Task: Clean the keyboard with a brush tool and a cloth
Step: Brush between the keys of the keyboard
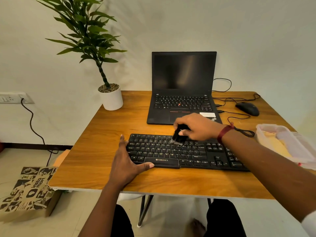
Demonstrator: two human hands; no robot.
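Keyboard (186, 152) lies on the desk (95, 161) near its front edge, long axis running 9 to 3 o'clock, with the right end slightly nearer the person. Right hand (196, 128) is over the keyboard's rear middle, fingers curled round a black brush (177, 135) and clamped on it. The brush sits directly under that hand, at its 7 o'clock side. Its long axis is steeply tilted: the grip end leans up toward 1 o'clock and the pale bristles point down, touching the upper key rows near the middle. Left hand (127, 161) lies flat at the keyboard's 9 o'clock end, fingers straight and together, pointing to 12 o'clock. Its thumb is spread toward 3 o'clock along the front edge, with the tip touching beside the space bar. Laptop (183, 88), lid up and screen dark, stands at 12 o'clock of the keyboard. Mouse (248, 108) is at 2 o'clock, a potted plant (112, 97) at 10 o'clock, and a clear box (287, 142) with pale yellow contents at 3 o'clock.
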